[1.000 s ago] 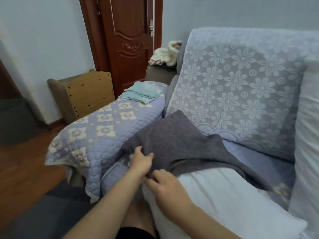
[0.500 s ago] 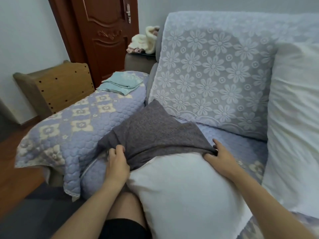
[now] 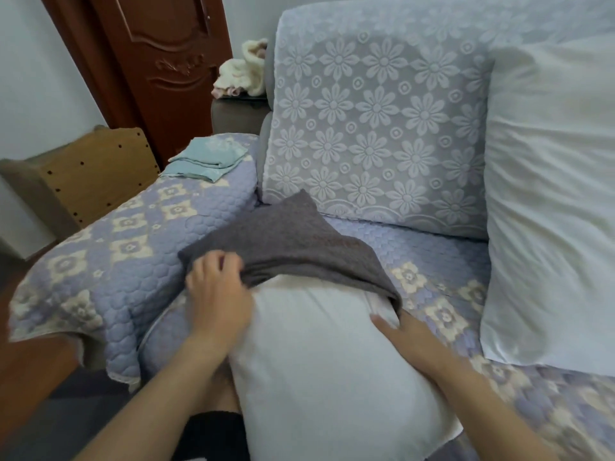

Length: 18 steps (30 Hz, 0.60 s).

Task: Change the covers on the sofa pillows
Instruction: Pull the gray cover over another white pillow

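A white pillow insert lies across my lap on the sofa seat, its far end still inside a dark grey cover. My left hand grips the cover's open edge at the left side, fingers curled into the cloth. Along the pillow's right side lies my right hand, its fingertips under the cover's right edge; how they hold is hidden. A second bare white pillow leans against the sofa back at right. Folded light-blue covers lie on the armrest.
The quilted lilac armrest is at left, the flower-lace back cushion behind. Beyond the armrest stand a wooden box and a brown door. A cream cloth sits on a side table.
The grey cover's open edge has slid farther away from me, baring more white pillow. My right hand has come nearer along the pillow's right side; my left stays on the left edge.
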{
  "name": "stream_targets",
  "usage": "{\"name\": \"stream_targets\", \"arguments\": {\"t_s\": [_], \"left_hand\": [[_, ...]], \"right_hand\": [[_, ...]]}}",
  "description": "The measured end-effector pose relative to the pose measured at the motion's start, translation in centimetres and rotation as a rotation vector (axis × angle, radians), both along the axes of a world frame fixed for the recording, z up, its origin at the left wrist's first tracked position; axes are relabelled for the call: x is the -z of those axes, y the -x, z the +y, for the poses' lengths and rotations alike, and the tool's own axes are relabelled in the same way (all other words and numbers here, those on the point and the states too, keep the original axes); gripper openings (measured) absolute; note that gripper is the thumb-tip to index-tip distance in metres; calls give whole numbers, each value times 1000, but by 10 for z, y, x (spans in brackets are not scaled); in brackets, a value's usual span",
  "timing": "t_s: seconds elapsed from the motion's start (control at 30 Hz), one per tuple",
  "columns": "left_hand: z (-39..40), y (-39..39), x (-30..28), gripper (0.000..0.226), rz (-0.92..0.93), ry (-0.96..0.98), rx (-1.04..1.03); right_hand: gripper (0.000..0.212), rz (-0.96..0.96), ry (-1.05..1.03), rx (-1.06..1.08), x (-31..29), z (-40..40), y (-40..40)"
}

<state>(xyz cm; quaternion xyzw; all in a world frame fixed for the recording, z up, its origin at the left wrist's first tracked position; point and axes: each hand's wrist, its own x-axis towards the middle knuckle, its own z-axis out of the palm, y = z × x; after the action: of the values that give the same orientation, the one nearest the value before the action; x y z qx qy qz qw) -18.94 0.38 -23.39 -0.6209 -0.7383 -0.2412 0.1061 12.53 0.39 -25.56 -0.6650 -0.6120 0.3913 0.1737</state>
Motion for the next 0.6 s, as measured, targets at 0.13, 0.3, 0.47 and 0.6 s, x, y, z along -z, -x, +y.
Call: {"name": "stream_targets", "arguments": {"t_s": [0.13,0.3,0.47,0.6], "left_hand": [[-3,-84,-20,47,78,76,646],[-8,-101,22,49,52,102,469],[-30,-109,64,50,46,-27,382],[-16,-112,65,49,89,-41,396]], "right_hand": [[34,-170,-179,-1,-8,-23,5],[42,-84,-329,-24,-11,-45,-16],[36,-142,-55,-118,4,-14,-45],[35,-498,-27,-245,-6,65,-59]]}}
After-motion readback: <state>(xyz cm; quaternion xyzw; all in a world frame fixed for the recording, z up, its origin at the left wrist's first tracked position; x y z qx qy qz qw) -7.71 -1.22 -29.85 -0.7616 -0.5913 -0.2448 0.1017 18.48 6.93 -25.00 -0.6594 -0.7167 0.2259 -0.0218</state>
